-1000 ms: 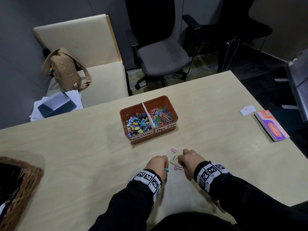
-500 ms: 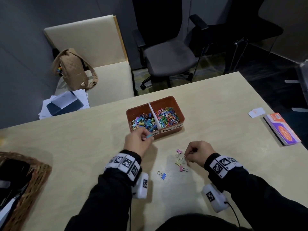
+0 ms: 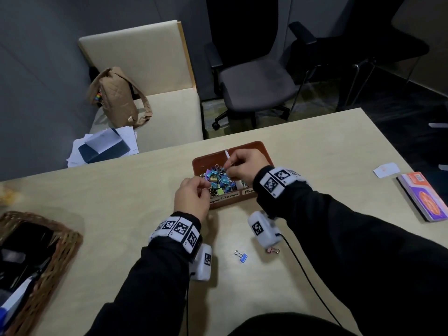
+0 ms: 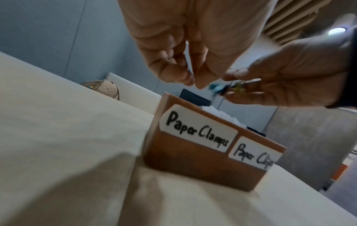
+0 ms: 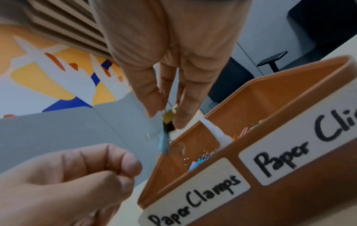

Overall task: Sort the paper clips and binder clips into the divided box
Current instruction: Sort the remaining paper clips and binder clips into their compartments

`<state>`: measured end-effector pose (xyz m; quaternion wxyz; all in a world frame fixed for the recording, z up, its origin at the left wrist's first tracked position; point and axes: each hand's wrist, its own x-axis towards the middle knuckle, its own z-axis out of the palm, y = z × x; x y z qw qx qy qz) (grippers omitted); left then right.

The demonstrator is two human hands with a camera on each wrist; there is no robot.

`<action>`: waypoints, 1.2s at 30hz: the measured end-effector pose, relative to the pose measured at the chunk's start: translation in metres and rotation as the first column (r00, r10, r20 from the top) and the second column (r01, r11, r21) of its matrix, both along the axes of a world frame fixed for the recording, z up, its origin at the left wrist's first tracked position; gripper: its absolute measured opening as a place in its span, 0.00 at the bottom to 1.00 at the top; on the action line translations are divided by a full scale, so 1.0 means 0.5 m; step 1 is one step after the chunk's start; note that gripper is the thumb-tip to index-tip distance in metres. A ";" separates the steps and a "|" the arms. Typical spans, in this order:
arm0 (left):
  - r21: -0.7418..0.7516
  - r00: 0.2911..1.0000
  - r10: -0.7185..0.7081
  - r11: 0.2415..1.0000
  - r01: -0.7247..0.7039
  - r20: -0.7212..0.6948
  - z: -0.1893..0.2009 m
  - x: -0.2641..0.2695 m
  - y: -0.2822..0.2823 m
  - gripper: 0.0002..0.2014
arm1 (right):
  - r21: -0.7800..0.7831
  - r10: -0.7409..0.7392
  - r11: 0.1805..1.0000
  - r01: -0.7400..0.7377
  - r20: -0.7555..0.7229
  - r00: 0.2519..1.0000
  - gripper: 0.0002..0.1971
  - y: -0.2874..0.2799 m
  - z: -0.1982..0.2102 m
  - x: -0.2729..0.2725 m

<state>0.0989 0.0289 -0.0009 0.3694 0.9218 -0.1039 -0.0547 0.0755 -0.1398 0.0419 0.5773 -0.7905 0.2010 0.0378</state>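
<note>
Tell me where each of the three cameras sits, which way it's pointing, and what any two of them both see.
Head: worn on the head, looks forward and down at the table, the divided box, both forearms, the left hand and right hand.
Left wrist: low, near the table, looks up along the left hand at the box's labelled front.
Right wrist: low, near the box front, looks up along the right hand, which pinches binder clips.
Shared: both wrist views show both hands and the "Paper Clamps" label.
</note>
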 end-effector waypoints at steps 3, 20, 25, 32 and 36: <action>0.042 0.999 -0.037 0.998 0.038 -0.016 -0.006 -0.038 0.009 0.08 | -0.085 0.085 0.993 -0.087 -0.031 0.996 0.16 0.012 0.000 0.006; 0.372 0.826 -0.371 0.760 0.533 -0.424 -0.146 -0.192 -0.020 0.07 | -0.580 0.519 0.495 -0.647 -0.399 0.756 0.29 -0.080 -0.235 -0.228; 0.383 0.842 -0.366 0.768 0.514 -0.397 -0.146 -0.185 -0.020 0.05 | -0.637 0.534 0.409 -0.653 -0.413 0.737 0.15 -0.083 -0.263 -0.234; 0.303 0.858 -0.355 0.827 0.473 -0.372 -0.150 -0.173 -0.042 0.10 | -0.613 0.304 0.583 -0.534 -0.444 0.843 0.24 -0.084 -0.243 -0.249; 0.286 0.858 -0.397 0.824 0.490 -0.326 -0.144 -0.176 -0.084 0.12 | -0.554 0.149 0.744 -0.373 -0.406 0.902 0.11 -0.106 -0.241 -0.273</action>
